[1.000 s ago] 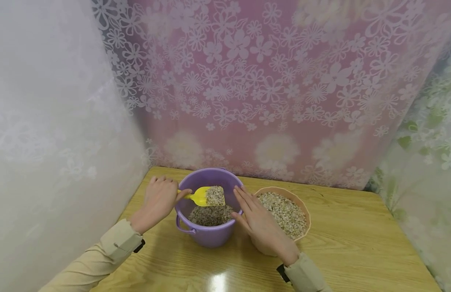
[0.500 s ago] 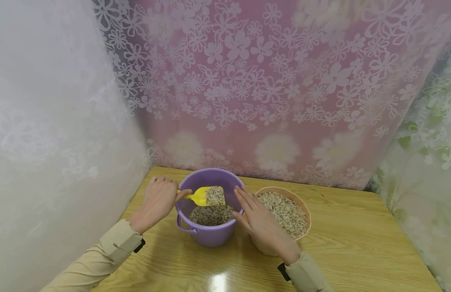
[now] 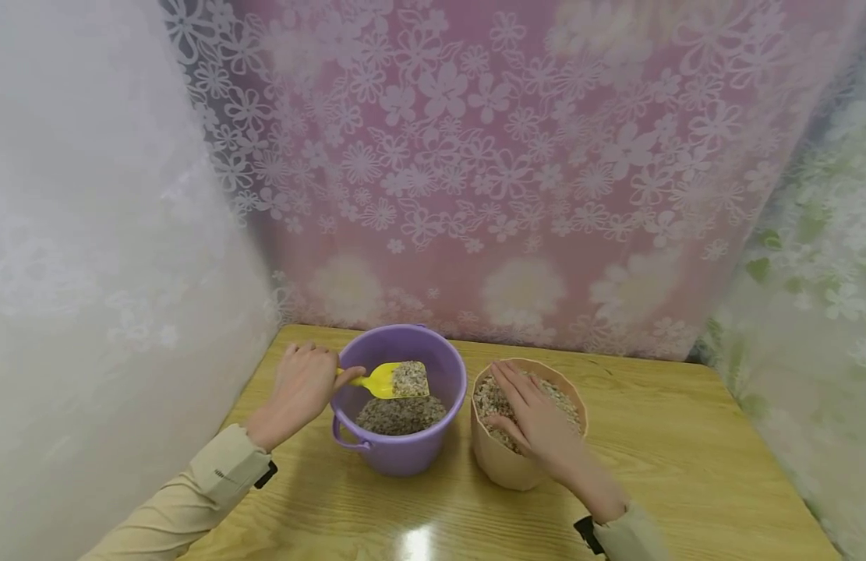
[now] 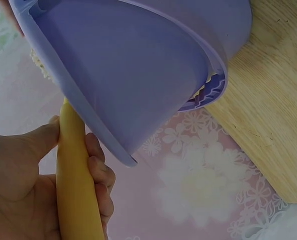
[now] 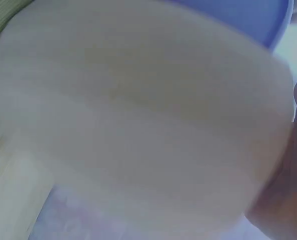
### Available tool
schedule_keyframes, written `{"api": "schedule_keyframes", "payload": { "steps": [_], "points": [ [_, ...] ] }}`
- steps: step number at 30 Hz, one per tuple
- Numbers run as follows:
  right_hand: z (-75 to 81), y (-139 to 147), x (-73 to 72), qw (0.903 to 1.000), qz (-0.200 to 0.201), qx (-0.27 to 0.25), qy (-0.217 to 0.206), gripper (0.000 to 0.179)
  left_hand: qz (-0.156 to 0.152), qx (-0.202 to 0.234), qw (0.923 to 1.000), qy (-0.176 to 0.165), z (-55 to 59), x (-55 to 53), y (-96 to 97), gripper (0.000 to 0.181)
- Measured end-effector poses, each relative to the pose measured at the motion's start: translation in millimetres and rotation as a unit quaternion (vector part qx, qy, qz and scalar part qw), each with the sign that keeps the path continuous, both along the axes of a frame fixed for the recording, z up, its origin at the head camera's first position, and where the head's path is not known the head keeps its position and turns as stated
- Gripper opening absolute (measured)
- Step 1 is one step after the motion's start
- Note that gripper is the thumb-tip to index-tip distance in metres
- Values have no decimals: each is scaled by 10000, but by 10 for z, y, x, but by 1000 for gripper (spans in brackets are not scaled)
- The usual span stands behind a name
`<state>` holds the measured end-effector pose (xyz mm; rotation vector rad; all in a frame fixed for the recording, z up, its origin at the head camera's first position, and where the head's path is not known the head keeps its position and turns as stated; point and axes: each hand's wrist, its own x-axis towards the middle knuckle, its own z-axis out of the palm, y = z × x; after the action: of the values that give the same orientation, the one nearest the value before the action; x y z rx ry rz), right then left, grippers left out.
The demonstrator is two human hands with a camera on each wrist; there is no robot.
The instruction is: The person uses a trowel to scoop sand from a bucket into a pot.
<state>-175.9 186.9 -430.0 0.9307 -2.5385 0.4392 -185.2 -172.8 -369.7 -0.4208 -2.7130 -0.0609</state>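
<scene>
My left hand (image 3: 302,386) grips the handle of a yellow toy shovel (image 3: 380,382), thumb along it and fingers curled round it in the left wrist view. A heap of pale grain-like bits (image 3: 409,379) lies on the blade. The shovel is over the mouth of a purple bucket (image 3: 408,453), which holds more of these bits, darker in its shade. With fingers straight, my right hand (image 3: 545,428) is over a peach-coloured tub (image 3: 510,471) filled with the same bits (image 3: 490,401). Whether it touches them I cannot tell. In the right wrist view the tub's blurred wall (image 5: 138,115) fills the frame.
Bucket and tub stand side by side on a wood-grain table (image 3: 657,452), a narrow gap between them. A pink flowered curtain (image 3: 433,195) hangs behind the table. Pale sheets hang at the left (image 3: 110,273) and right. The bucket's handle (image 3: 344,436) hangs at its left side.
My right hand has left the bucket's right rim and moved right, over the tub. The left hand and the loaded shovel stay nearly still above the bucket.
</scene>
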Motion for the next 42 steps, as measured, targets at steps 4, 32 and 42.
{"api": "schedule_keyframes", "payload": {
  "steps": [4,32,42],
  "points": [
    [35,322,47,9988,-369,-46,-306,66,28,25,9999,-100,3,3,-2,62],
    [-192,1037,177,9901,-1117,181,-833,67,-234,100,9997,49,136,-100,146,66],
    [-199,1031,179,9886,-1143,197,-959,66,-373,47,9989,-263,298,-163,431,63]
  ]
}}
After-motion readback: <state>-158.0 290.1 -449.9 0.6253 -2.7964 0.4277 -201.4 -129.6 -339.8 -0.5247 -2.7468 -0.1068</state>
